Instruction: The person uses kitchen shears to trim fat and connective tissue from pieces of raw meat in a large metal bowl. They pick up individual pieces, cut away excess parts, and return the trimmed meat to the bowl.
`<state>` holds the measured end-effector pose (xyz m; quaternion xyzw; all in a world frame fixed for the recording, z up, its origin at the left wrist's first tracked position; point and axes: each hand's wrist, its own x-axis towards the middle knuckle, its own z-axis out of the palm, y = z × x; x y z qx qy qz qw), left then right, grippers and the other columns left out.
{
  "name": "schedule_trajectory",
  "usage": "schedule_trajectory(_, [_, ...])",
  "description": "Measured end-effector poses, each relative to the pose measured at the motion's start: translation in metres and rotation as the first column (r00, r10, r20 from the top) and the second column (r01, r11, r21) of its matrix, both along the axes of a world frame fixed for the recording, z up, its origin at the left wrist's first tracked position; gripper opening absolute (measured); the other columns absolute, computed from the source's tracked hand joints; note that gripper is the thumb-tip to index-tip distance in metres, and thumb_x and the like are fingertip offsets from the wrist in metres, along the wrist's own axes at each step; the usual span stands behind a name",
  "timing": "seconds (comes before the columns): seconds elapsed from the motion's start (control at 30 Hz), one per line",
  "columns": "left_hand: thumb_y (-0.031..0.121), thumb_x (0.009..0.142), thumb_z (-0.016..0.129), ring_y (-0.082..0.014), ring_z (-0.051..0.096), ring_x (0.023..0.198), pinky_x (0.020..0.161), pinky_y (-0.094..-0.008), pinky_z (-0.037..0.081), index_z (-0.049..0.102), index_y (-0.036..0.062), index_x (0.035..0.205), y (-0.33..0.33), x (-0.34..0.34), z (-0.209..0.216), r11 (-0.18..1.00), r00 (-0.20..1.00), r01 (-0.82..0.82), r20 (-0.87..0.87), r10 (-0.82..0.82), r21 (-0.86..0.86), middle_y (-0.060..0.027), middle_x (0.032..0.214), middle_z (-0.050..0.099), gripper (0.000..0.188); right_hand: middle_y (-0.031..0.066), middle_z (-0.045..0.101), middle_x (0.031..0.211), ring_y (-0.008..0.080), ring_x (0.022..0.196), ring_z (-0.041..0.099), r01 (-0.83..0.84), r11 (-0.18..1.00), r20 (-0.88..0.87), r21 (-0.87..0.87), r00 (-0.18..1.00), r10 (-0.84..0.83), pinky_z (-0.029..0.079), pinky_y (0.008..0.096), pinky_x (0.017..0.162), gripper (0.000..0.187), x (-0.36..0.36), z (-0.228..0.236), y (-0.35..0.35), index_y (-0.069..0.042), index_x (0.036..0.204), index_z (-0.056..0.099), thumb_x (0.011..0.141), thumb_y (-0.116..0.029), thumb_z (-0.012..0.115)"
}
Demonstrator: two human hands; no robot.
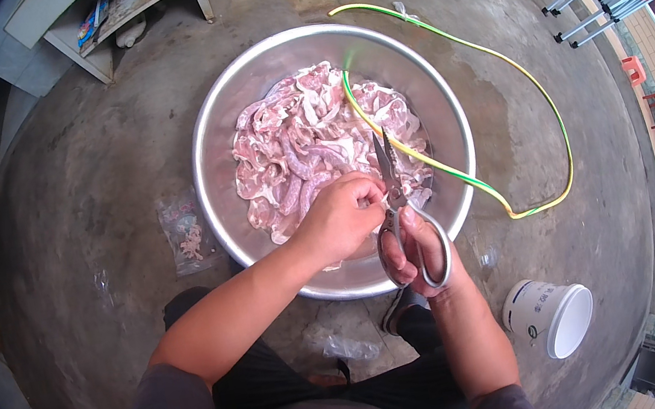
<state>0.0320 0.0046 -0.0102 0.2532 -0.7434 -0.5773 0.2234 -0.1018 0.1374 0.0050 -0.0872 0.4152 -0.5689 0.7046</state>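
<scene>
Over the basin's (pixel 205 173) near side: left hand (pixel 342 215), thumb and fingers pinched together just left of the scissors (pixel 396 195); cannot tell whether anything is between them. Right hand (pixel 431 261) grasping the scissors by the handles, blades slightly parted, tips pointing away. Beyond both hands, pale meat (pixel 303 135) heaped in the basin. Hose (pixel 443 168) crosses the rim ahead of the right hand. Bucket (pixel 535 308) on the floor to that hand's right.
</scene>
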Motion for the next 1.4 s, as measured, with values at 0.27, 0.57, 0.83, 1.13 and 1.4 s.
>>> schedule_trajectory(0.27, [0.005,0.095,0.059,-0.01,0.062,0.094,0.083,-0.0262,0.05,0.064,-0.0017,0.098,-0.014,0.001,0.011,0.792,0.996,0.003,0.065,-0.054,0.611,-0.0043,0.102,0.065,0.009,0.0065,0.065,0.084,0.0092,0.065,0.056,0.321,0.945,-0.726,-0.058,0.636,-0.26,0.041,0.0209,0.057,0.057,-0.023,0.01,-0.004,-0.002,0.131,0.053,0.088,-0.028,0.079])
schedule_trajectory(0.57, [0.007,0.097,0.06,-0.0115,0.062,0.093,0.083,-0.0291,0.051,0.063,-0.0007,0.104,0.006,0.012,0.021,0.883,0.96,0.278,-0.121,-0.251,0.378,-0.0045,0.104,0.064,0.011,0.0113,0.067,0.116,0.0179,0.103,0.065,0.248,0.959,-0.783,-0.135,0.566,-0.257,0.054,0.031,0.087,0.051,-0.011,-0.012,0.0,-0.002,0.133,0.047,0.09,-0.006,0.073])
schedule_trajectory(0.83, [0.016,0.089,0.067,-0.0254,0.066,0.083,0.073,-0.0391,0.052,0.07,0.003,0.092,-0.093,0.106,-0.009,0.945,0.858,-0.144,0.439,0.267,-0.294,-0.013,0.09,0.066,0.013,0.022,0.07,0.11,0.015,0.07,0.063,0.293,0.942,-0.661,-0.162,0.677,-0.324,0.05,0.0274,0.058,0.047,-0.021,-0.019,0.009,-0.002,0.132,0.04,0.089,0.0,0.059])
schedule_trajectory(1.13, [0.019,0.083,0.059,-0.0392,0.063,0.117,0.096,-0.0452,0.052,0.073,0.0014,0.112,-0.155,0.347,-0.175,0.975,-0.054,-0.036,0.974,0.218,-0.22,-0.0242,0.125,0.065,0.037,0.0196,0.07,0.108,0.0105,0.069,0.059,0.282,0.948,-0.637,-0.145,0.707,-0.308,0.047,0.0262,0.055,0.046,-0.01,-0.02,0.001,-0.001,0.133,0.041,0.09,0.001,0.057])
schedule_trajectory(1.4, [0.033,0.093,0.06,-0.0318,0.066,0.106,0.091,-0.0413,0.052,0.072,0.0016,0.109,-0.163,0.3,-0.145,0.879,0.179,-0.357,0.9,0.398,-0.317,-0.0161,0.114,0.07,0.037,0.019,0.069,0.107,0.0166,0.075,0.065,0.292,0.936,-0.653,-0.196,0.674,-0.346,0.052,0.0279,0.059,0.047,-0.005,-0.024,0.005,-0.001,0.132,0.042,0.09,-0.001,0.061])
